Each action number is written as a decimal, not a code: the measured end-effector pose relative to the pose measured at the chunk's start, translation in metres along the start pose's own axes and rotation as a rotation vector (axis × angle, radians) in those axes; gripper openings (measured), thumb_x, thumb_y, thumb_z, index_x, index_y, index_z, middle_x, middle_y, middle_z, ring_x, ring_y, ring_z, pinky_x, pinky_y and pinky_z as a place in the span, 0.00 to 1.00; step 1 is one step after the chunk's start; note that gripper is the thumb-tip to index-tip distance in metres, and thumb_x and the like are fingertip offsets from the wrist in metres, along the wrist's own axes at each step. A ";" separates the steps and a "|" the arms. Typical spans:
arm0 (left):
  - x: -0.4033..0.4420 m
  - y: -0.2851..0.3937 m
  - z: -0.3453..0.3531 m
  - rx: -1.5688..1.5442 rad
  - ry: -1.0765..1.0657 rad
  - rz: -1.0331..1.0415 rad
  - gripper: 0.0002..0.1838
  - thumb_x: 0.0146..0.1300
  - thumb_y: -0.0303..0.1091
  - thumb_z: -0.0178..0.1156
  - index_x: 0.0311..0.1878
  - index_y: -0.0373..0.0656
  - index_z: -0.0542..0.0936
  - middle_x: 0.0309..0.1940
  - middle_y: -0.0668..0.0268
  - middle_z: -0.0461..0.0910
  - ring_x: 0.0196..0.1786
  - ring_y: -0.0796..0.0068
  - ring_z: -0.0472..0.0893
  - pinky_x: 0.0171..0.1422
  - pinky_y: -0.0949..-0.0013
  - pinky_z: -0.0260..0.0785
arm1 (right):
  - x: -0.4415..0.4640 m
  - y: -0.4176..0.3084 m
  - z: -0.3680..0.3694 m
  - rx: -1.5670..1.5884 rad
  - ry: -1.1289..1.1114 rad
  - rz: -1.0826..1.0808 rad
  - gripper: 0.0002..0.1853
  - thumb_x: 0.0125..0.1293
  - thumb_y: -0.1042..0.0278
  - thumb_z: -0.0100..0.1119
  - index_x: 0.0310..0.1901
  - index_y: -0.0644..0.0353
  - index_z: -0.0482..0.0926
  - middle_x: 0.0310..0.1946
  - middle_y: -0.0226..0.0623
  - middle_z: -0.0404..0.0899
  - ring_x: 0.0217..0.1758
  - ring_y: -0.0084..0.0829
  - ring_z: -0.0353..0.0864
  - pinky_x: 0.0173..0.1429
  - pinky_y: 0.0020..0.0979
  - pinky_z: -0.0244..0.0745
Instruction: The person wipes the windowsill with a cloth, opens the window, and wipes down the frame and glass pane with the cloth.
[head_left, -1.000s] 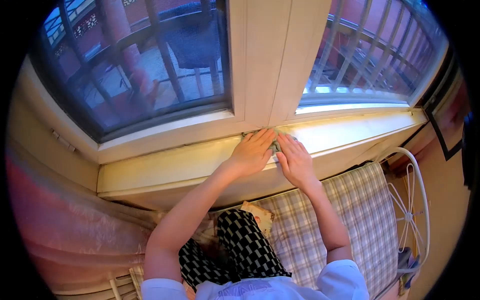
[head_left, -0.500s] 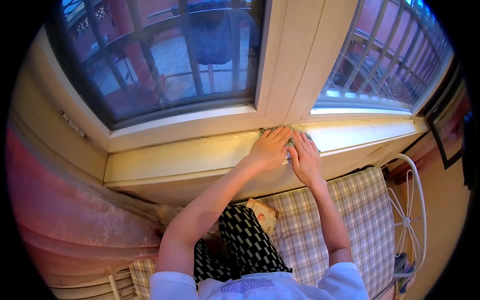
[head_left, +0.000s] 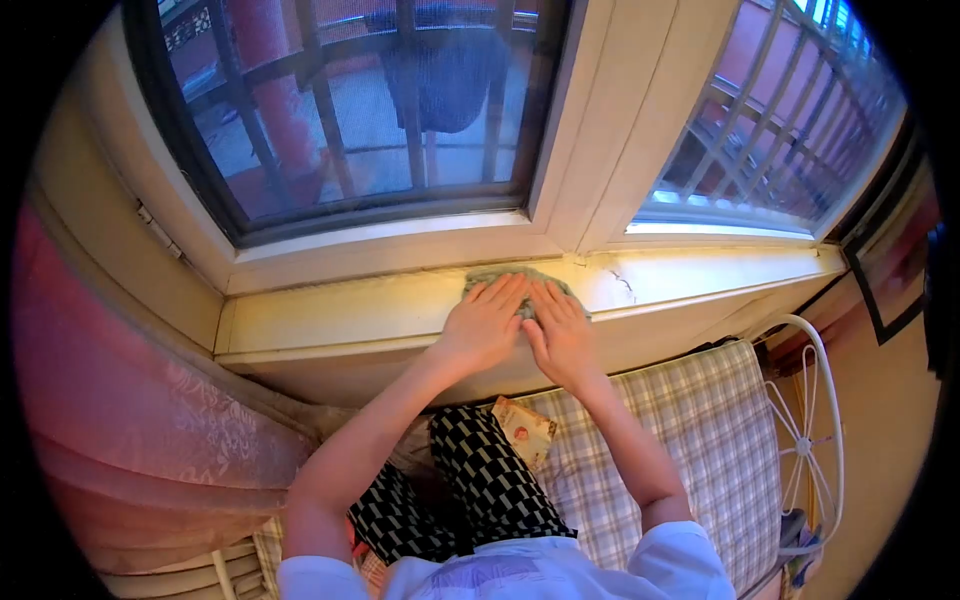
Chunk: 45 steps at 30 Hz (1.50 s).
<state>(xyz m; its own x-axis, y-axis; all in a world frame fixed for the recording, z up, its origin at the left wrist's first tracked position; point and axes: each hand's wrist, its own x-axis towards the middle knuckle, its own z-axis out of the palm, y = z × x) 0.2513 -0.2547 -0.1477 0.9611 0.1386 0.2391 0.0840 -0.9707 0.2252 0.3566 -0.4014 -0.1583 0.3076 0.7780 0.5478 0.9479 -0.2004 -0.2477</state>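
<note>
A grey-green cloth (head_left: 484, 275) is spread on the pale, yellowish windowsill (head_left: 350, 309), below the upright between two window panes. My left hand (head_left: 484, 328) lies flat over its left part with fingers stretched out. Beside it, my right hand (head_left: 562, 338) presses on the right part, also flat, the thumb angled toward the left hand. Both sets of fingertips point at the window, and the palms cover much of the cloth. Just right of the cloth, a dark crack-like mark (head_left: 622, 284) shows on the sill.
Barred windows rise behind the sill. Under it stands a bed with a plaid cover (head_left: 690, 430) and a white metal bed frame (head_left: 838, 430) at right. A small printed booklet (head_left: 524, 432) lies by my leg. A pink curtain (head_left: 140, 400) hangs at left.
Both hands and the cloth have slid left along the sill. The dark mark on the sill, covered before, now shows to their right. The camera view has shifted slightly.
</note>
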 end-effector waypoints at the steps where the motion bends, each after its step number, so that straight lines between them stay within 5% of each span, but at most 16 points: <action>1: -0.005 -0.002 -0.003 -0.002 0.001 0.004 0.30 0.73 0.41 0.42 0.74 0.39 0.57 0.75 0.58 0.57 0.77 0.64 0.55 0.79 0.57 0.46 | 0.001 -0.004 0.002 -0.004 0.001 0.002 0.26 0.72 0.58 0.49 0.64 0.68 0.69 0.65 0.49 0.70 0.71 0.48 0.65 0.72 0.46 0.58; 24: -0.118 -0.080 -0.070 0.120 -0.090 -0.230 0.30 0.75 0.45 0.43 0.75 0.42 0.55 0.76 0.60 0.54 0.77 0.61 0.54 0.78 0.54 0.47 | 0.050 -0.096 0.071 0.207 0.010 -0.308 0.21 0.69 0.66 0.52 0.60 0.67 0.73 0.62 0.45 0.73 0.66 0.47 0.71 0.67 0.43 0.65; 45: -0.073 -0.066 -0.052 0.034 -0.089 -0.261 0.31 0.76 0.45 0.37 0.75 0.35 0.53 0.75 0.49 0.52 0.78 0.52 0.50 0.79 0.52 0.43 | 0.075 -0.028 0.042 0.166 -0.292 -0.267 0.24 0.75 0.59 0.41 0.66 0.64 0.67 0.67 0.48 0.67 0.72 0.43 0.63 0.75 0.40 0.57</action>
<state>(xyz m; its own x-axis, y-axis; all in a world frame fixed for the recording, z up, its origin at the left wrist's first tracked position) 0.1620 -0.1911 -0.1312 0.9250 0.3682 0.0935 0.3388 -0.9109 0.2357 0.3502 -0.3125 -0.1435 -0.0056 0.9305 0.3663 0.9574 0.1108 -0.2668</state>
